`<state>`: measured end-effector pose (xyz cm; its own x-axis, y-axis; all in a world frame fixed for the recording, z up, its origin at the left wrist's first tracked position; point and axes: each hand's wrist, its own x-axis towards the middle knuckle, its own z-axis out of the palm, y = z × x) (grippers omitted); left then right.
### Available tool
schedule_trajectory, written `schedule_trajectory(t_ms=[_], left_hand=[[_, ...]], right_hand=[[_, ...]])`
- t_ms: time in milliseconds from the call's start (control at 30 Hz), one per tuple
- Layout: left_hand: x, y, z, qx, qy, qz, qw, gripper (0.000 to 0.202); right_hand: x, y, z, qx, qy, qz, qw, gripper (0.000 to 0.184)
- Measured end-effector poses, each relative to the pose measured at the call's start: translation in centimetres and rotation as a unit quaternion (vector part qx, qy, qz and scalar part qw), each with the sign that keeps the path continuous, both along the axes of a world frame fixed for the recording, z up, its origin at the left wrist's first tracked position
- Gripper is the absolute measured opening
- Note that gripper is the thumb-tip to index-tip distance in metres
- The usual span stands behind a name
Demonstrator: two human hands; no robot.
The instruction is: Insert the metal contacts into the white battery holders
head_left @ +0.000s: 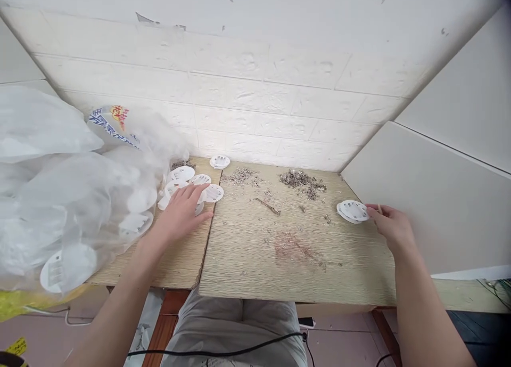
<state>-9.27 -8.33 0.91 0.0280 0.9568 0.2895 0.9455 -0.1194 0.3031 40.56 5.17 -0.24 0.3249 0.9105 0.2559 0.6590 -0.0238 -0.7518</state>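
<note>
My left hand (pixel 181 212) lies palm down, fingers spread, on a cluster of white round plastic discs (pixel 181 173) at the left of the wooden table (pixel 287 271). My right hand (pixel 393 226) is at the table's right side, its fingertips pinched on the edge of a white slotted disc (pixel 352 211) that rests flat on the board. Two heaps of small metal bits (pixel 301 180) lie at the back, and a thin metal pin (pixel 268 206) lies between the hands.
A big clear plastic bag (pixel 59 196) full of white discs fills the left side and overhangs the table. A white brick-pattern wall (pixel 259 90) stands behind; a grey panel (pixel 439 196) closes the right. One more disc (pixel 219 161) sits against the wall. A black cable (pixel 223 351) crosses my lap.
</note>
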Motion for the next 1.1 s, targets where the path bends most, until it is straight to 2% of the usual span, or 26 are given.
schedule_trajectory(t_ms=[100, 167, 233, 333, 433, 500, 567, 700, 800, 900, 1000, 1100], left_hand=[[0.2, 0.0, -0.1, 0.0, -0.016, 0.003, 1.0, 0.061], [0.1, 0.0, 0.0, 0.001, -0.022, 0.005, 1.0, 0.058], [-0.1, 0.2, 0.0, 0.013, -0.016, 0.018, 1.0, 0.055], [-0.4, 0.7, 0.0, 0.04, 0.013, 0.06, 0.997, 0.055], [-0.4, 1.3, 0.1, 0.016, 0.039, 0.08, 0.996, 0.056], [-0.3, 1.6, 0.2, -0.012, 0.051, 0.08, 0.995, 0.055], [-0.2, 1.8, 0.3, -0.023, 0.06, 0.08, 0.995, 0.053], [0.0, 1.9, 0.5, -0.011, 0.074, 0.078, 0.994, 0.05], [0.2, 1.8, 0.8, 0.013, 0.075, 0.083, 0.994, 0.047], [0.8, 1.7, 1.2, 0.05, 0.058, 0.095, 0.993, 0.044], [1.9, 1.9, 1.8, 0.073, 0.004, 0.101, 0.992, 0.044], [3.3, 2.8, 2.2, 0.084, -0.064, 0.057, 0.993, 0.05]], right_hand=[[-0.4, -0.4, 0.7, -0.091, -0.004, -0.076, 0.993, 0.007], [-1.0, -0.6, 1.3, -0.068, -0.065, -0.091, 0.991, 0.004], [-2.2, -0.9, 1.8, -0.009, -0.118, -0.086, 0.989, 0.006], [-6.0, -1.4, 2.6, 0.036, -0.113, -0.009, 0.993, 0.013], [-11.5, -1.7, 2.9, 0.036, -0.115, 0.136, 0.983, 0.017], [-15.5, -1.4, 2.8, 0.051, -0.146, 0.253, 0.955, 0.019], [-19.3, -0.6, 2.4, 0.054, -0.179, 0.336, 0.923, 0.021], [-25.4, 1.6, 1.2, 0.058, -0.25, 0.407, 0.877, 0.018], [-28.5, 2.6, 0.2, 0.045, -0.27, 0.399, 0.875, 0.02], [-30.4, 2.7, -0.3, 0.016, -0.259, 0.355, 0.898, 0.014], [-31.1, 2.5, -0.3, -0.006, -0.243, 0.333, 0.911, 0.014], [-30.7, 2.6, -0.1, 0.001, -0.224, 0.324, 0.919, 0.016]])
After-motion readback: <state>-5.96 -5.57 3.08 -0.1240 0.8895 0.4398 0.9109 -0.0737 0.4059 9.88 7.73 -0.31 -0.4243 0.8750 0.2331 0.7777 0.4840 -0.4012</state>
